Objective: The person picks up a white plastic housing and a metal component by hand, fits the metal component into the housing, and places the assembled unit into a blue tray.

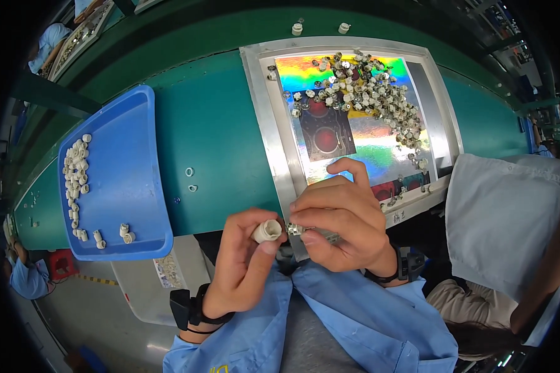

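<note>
My left hand (239, 264) is closed around a hollow white cylindrical plastic shell (268, 230), its open end tipped up. Just beside it, my right hand (348, 227) pinches a small white-and-metal insert (294, 229) between thumb and fingers. The two parts are close together, with the insert at the right side of the shell; whether they touch I cannot tell. Beyond my right hand, a pile of similar small white-and-metal pieces (379, 93) lies on a shiny rainbow-coloured sheet (379, 140) inside a pale metal-edged frame (264, 118).
At left, a blue tray (121, 180) holds several white cylinders (76, 165). Two pale rings (190, 171) lie on the green bench (211, 118). Two white parts (297, 29) stand past the frame. A person in a light garment (504, 211) sits close at my right.
</note>
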A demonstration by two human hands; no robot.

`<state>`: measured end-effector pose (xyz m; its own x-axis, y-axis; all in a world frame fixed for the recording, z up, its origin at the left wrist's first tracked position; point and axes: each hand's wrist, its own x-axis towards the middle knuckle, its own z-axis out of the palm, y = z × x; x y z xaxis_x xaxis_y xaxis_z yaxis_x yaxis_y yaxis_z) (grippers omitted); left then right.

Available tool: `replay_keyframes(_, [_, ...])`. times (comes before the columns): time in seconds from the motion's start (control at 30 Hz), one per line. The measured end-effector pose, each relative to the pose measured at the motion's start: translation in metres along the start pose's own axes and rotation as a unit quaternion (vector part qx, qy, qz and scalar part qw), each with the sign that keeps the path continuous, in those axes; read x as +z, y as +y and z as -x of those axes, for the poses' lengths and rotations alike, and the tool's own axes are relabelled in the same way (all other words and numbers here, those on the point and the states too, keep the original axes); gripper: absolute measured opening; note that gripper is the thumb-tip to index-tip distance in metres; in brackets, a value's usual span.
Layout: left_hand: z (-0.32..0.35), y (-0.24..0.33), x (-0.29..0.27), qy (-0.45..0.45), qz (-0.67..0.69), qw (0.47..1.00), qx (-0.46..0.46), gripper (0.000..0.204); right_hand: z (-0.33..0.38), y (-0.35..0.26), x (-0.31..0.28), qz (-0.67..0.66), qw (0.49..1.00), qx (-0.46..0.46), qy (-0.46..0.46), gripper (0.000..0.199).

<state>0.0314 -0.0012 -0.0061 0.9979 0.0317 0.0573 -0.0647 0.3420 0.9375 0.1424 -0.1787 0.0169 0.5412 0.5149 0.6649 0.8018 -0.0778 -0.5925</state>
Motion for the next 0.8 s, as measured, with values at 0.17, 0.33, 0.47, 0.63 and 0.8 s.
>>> replay_keyframes(0.17, [-0.001,0.003,0.001,0.004,-0.128,0.987,0.095,0.036,-0.003,-0.011,0.003,-0.028,0.999,0.043,0.003,0.015])
replay_keyframes(0.33, [-0.003,0.007,-0.005,-0.023,-0.145,0.985,0.092,0.035,-0.003,-0.006,0.003,-0.028,0.999,0.017,-0.018,0.016])
replay_keyframes(0.47, [-0.004,0.01,-0.007,-0.046,-0.147,0.983,0.095,0.035,-0.007,-0.006,0.0,-0.026,0.999,0.004,-0.039,0.016])
replay_keyframes(0.63, [-0.004,0.008,-0.006,-0.04,-0.197,0.969,0.146,0.035,-0.005,-0.009,0.002,-0.021,0.999,0.008,-0.047,0.017])
replay_keyframes(0.8, [-0.003,0.008,-0.007,-0.067,-0.207,0.965,0.146,0.036,-0.006,-0.01,0.003,-0.018,0.999,0.006,-0.043,0.022])
